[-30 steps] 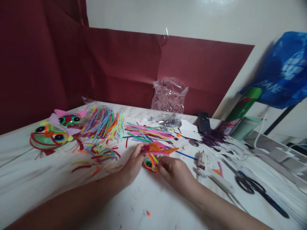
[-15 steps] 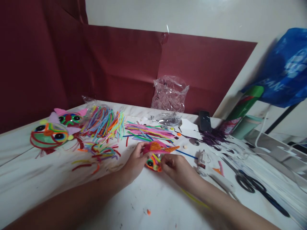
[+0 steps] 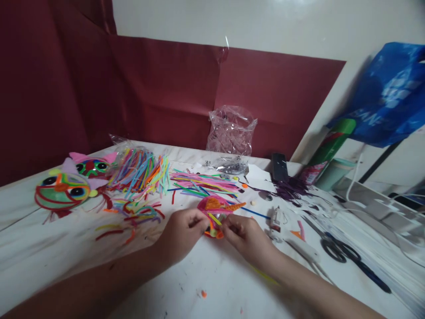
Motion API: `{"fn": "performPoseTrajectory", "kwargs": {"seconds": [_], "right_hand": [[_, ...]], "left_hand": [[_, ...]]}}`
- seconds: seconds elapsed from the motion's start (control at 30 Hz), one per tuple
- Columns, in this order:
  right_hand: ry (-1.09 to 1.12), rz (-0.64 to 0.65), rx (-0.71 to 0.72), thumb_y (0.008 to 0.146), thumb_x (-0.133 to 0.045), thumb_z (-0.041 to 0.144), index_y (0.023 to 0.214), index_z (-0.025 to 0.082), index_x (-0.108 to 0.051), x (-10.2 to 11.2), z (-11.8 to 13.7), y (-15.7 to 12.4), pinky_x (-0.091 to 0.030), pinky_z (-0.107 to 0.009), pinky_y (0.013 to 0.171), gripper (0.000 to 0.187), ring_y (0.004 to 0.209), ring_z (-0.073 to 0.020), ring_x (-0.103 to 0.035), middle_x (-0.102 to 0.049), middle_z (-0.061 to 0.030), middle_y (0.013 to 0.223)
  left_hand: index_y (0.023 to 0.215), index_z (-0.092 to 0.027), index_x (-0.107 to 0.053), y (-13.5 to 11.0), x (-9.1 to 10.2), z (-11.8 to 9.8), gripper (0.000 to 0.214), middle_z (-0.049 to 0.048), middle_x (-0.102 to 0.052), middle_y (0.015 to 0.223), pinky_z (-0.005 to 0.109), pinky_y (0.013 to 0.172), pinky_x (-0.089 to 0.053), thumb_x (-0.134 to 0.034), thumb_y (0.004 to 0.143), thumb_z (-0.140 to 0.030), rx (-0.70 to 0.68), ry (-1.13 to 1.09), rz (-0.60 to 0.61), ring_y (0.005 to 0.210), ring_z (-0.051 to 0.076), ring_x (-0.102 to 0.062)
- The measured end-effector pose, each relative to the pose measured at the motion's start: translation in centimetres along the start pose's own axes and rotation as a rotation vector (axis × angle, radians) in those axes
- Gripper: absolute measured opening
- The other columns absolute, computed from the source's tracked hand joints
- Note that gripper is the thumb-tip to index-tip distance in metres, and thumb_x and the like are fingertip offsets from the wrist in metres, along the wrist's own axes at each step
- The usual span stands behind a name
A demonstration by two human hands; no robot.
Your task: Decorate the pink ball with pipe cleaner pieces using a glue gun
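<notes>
A small craft face (image 3: 215,204), pink on top with an orange pipe-cleaner horn, is between my hands in the head view. My left hand (image 3: 181,232) is closed, thumb and fingers pinched at the face's lower left edge and covering its eye. Held in a pinch by my right hand (image 3: 245,235) is a yellow pipe cleaner (image 3: 215,219), lying across the front of the face. Its long tail seems to come out below the right forearm. Fingers hide much of the lower part of the face.
Two similar craft faces (image 3: 63,190) stand at left. Bundled pipe cleaners (image 3: 139,173), loose ones (image 3: 204,182) and cut pieces (image 3: 136,210) lie behind my hands. To the right are a glue gun (image 3: 276,218), scissors (image 3: 335,248), a phone (image 3: 279,166) and purple strands (image 3: 292,189).
My left hand has moved down from the pink top of the face to its lower left edge and now covers the eye. My right hand stays nearly in place. The view has shifted slightly.
</notes>
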State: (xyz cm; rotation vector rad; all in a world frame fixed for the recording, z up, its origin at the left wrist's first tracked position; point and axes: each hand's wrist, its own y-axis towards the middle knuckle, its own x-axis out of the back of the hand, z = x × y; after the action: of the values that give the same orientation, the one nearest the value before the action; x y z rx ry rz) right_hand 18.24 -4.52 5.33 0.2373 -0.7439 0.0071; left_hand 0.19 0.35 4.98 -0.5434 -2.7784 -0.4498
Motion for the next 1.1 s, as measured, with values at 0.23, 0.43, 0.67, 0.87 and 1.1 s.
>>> {"fn": "performPoseTrajectory", "kwargs": {"seconds": [0.23, 0.43, 0.67, 0.87, 1.1], "right_hand": [[-0.135, -0.005, 0.156, 0.085, -0.045, 0.026, 0.065, 0.019, -0.049, -1.0, 0.1, -0.9, -0.031, -0.021, 0.05, 0.022, 0.051, -0.0104, -0.042, -0.052, 0.001, 0.058], [-0.179, -0.013, 0.263, 0.084, -0.046, 0.02, 0.062, 0.02, -0.044, -1.2, 0.3, -1.0, -0.031, -0.019, 0.047, 0.022, 0.049, -0.0093, -0.041, -0.049, 0.0024, 0.056], [-0.387, 0.021, 0.409, 0.087, -0.046, 0.013, 0.074, 0.017, -0.055, -0.4, -0.1, -1.3, -0.041, -0.021, 0.054, 0.017, 0.059, -0.0137, -0.056, -0.062, -0.0035, 0.068], [-0.596, -0.029, 0.571, 0.084, -0.051, 0.005, 0.078, 0.014, -0.059, 0.7, 0.2, -1.6, -0.045, -0.026, 0.058, 0.013, 0.068, -0.0185, -0.058, -0.063, -0.0071, 0.075], [-0.513, -0.042, 0.509, 0.09, -0.045, 0.012, 0.082, 0.016, -0.06, 1.9, -0.5, -2.0, -0.046, -0.024, 0.059, 0.018, 0.069, -0.0154, -0.059, -0.062, -0.006, 0.078]], "left_hand": [[0.06, -0.017, -0.054, -0.9, -2.0, 0.8, 0.024, -0.0066, -0.041, 0.039, 0.022, 0.044, -0.026, -0.05, 0.073, -0.037, 0.253, -0.26, 0.191, 0.039, 0.008, -0.034], [0.055, -0.017, -0.05, -0.7, -1.7, 0.5, 0.018, -0.0064, -0.041, 0.04, 0.022, 0.046, -0.026, -0.049, 0.069, -0.03, 0.246, -0.236, 0.142, 0.041, 0.008, -0.033], [0.055, -0.019, -0.038, -0.5, -1.5, 1.2, 0.017, -0.0065, -0.035, 0.052, 0.022, 0.048, -0.024, -0.045, 0.07, -0.018, -0.01, 0.105, 0.175, 0.051, 0.008, -0.032], [0.054, -0.019, -0.033, -0.6, -1.2, 1.0, 0.02, -0.0055, -0.038, 0.055, 0.022, 0.05, -0.023, -0.043, 0.069, -0.009, -0.192, 0.332, 0.349, 0.052, 0.008, -0.034], [0.061, -0.019, -0.044, -0.6, -1.0, 0.5, 0.016, -0.007, -0.037, 0.052, 0.021, 0.046, -0.026, -0.044, 0.075, -0.024, 0.074, 0.115, 0.356, 0.049, 0.009, -0.033]]}}
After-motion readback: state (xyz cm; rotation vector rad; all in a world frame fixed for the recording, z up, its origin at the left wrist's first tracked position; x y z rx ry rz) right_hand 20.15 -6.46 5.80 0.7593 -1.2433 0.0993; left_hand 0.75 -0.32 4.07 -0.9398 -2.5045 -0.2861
